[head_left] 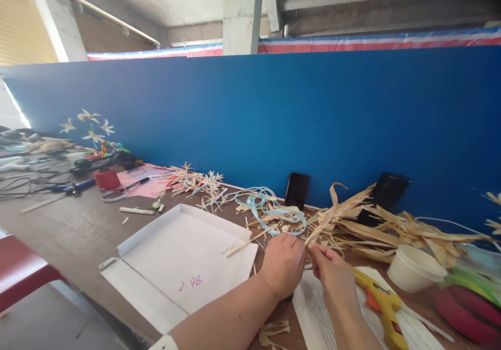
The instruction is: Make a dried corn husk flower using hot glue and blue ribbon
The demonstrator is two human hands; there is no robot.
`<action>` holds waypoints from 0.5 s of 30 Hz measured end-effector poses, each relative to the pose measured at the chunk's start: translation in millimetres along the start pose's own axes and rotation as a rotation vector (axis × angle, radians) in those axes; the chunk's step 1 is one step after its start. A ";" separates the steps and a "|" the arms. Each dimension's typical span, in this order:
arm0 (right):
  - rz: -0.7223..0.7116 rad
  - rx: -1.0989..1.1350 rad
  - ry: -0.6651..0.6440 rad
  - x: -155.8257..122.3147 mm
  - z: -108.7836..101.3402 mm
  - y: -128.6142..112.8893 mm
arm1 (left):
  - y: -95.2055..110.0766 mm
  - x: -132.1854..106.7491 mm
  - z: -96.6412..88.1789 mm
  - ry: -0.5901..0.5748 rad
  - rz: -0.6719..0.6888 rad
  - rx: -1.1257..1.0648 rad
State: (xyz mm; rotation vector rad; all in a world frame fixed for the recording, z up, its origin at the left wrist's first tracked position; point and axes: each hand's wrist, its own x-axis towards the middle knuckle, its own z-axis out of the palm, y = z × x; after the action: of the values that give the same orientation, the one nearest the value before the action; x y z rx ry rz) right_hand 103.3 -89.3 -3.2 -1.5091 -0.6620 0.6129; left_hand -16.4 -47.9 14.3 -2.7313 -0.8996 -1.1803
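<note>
My right hand (332, 269) pinches the lower end of a dried corn husk strip (324, 222), which stands up and curls at its tip. Close against it, my left hand (284, 266) is closed with its back to the camera; its fingertips and whatever is in them are hidden. A thin pale stick (250, 242) slants over the edge of a white box lid (156, 266) beside my left hand. Light blue ribbon (256, 214) lies in loops among husk scraps just beyond it. Below my right hand is a printed paper sheet (313, 308).
A yellow glue gun (381, 300) and a white paper cup (415, 269) are at right, before heaped husks (422, 235). A phone (297, 190) leans on the blue partition (235, 120). Scissors (125, 189), a red roll (107, 179) and husk flowers (211, 183) lie left.
</note>
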 end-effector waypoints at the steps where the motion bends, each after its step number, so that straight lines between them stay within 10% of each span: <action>1: 0.009 0.006 0.001 0.3 -0.3 0.5 | 0.7 -0.1 -1.3 -0.014 0.026 0.036; 15: 0.088 0.062 0.024 1.0 -0.7 -3.6 | 13.4 -1.9 -9.8 -0.155 0.192 0.219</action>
State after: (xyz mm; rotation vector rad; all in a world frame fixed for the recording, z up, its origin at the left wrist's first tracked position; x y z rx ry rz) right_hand 104.4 -89.1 0.5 -1.4914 -0.5557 0.6759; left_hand -16.9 -62.4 22.6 -2.6842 -0.7113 -0.7967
